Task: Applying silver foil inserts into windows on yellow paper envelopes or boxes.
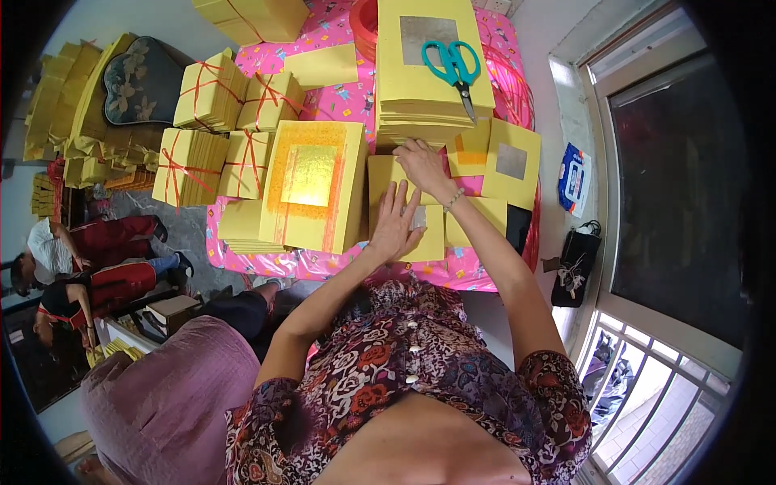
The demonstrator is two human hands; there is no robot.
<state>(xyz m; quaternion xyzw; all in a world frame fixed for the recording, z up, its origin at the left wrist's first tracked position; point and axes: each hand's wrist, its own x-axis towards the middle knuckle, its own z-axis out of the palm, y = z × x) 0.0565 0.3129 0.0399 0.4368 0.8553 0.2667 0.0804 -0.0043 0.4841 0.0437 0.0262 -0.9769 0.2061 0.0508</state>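
My left hand (394,225) lies with its fingers stretched over yellow paper sheets (432,241) near the table's front edge. A silvery square on the top sheet shows partly beside the fingers. Just beyond it, my right hand (423,171), with a beaded bracelet at the wrist, rests with fingers apart on a yellow stack (381,179). What lies under both palms is hidden. Behind them rises a tall pile of yellow paper (436,101), with teal-handled scissors (457,69) on top. To the left stands a thick yellow stack with a gold square (311,182) framed in orange.
Bundles tied with red ribbon (190,166) stand at the left on the pink patterned tablecloth (303,263). Loose sheets (517,158) and a dark flat object (518,230) lie at the right. A red basin (364,28) sits behind. Other people (113,275) work at the far left.
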